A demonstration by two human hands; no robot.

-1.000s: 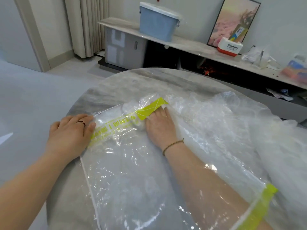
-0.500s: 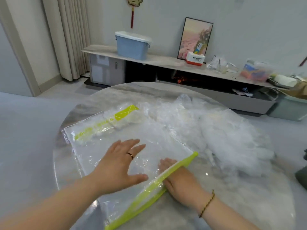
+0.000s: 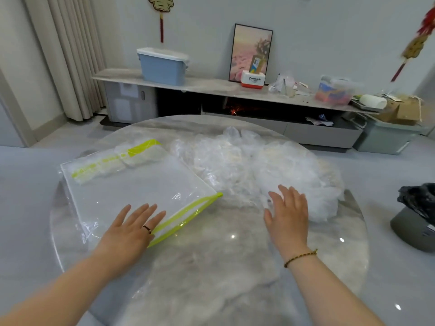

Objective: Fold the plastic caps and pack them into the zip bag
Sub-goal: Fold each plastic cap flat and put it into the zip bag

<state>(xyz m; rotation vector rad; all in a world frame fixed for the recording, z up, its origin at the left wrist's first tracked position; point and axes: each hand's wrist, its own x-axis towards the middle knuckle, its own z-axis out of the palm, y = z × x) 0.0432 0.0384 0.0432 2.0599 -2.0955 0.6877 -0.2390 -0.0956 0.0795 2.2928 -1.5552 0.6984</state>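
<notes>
Looking down, head view: zip bag (image 3: 141, 184) lies flat on round table (image 3: 223, 267). Few folded caps (image 3: 143, 152) inside, at bag's far end. Left hand (image 3: 131, 231), fingers spread flat, on bag's near corner by green zip. Right hand (image 3: 288, 220), fingers spread, holding nothing, at near edge of loose caps pile (image 3: 259, 170) just right of bag. Est. progress: early; most caps unfolded, bag approx. empty.

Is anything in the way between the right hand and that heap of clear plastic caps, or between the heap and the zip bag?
Nothing visible. The right hand is open at the near edge of the heap of caps. The zip bag lies right beside the heap; the left hand rests on its green zip edge.
</notes>
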